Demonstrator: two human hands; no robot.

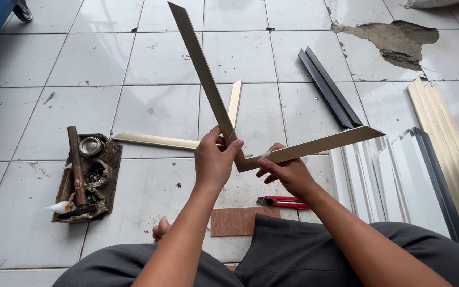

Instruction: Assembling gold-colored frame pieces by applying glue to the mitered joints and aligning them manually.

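Note:
My left hand point(216, 159) grips one arm of a gold-coloured L-shaped frame corner point(203, 69) that rises up and to the left. My right hand point(288, 172) holds the other arm point(325, 143), which runs out to the right. The two strips meet in a mitred joint point(243, 163) between my hands, lifted above the tiled floor. Behind it on the floor lies another gold L-shaped pair of strips point(160, 141), with its short arm point(235, 103) pointing away from me.
A red utility knife point(282, 202) and a brown board point(237, 220) lie by my knees. At left sits a tray point(113, 170) with a hammer point(75, 165), a tin and a glue tube. Dark strips point(328, 87), white strips point(389, 175) and gold strips point(447, 138) lie at right.

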